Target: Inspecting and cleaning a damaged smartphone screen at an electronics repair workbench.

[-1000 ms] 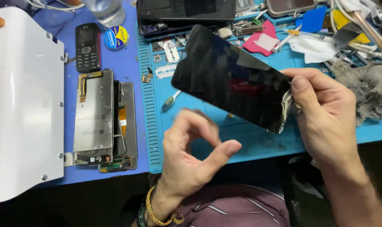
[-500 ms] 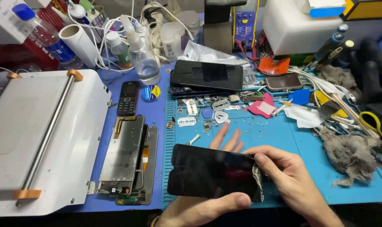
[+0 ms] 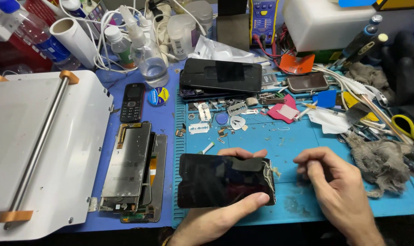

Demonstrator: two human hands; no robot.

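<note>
glossy black screen panel [image 3: 225, 181], flat and rectangular, lies over the blue ribbed mat [image 3: 280, 141], gripped by the left hand [image 3: 216, 214]. right hand [image 3: 339, 191] hovers beside its frayed edge, fingertips pinched together, holding nothing visible.

black phone screen [image 3: 225, 180], blue mat [image 3: 280, 141], grey rag [image 3: 380, 161]

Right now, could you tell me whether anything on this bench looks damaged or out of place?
Yes: the black phone screen in the left hand has frayed, stringy residue along its right edge, beside the right hand. Loose razor blades lie scattered on the blue mat.
</note>
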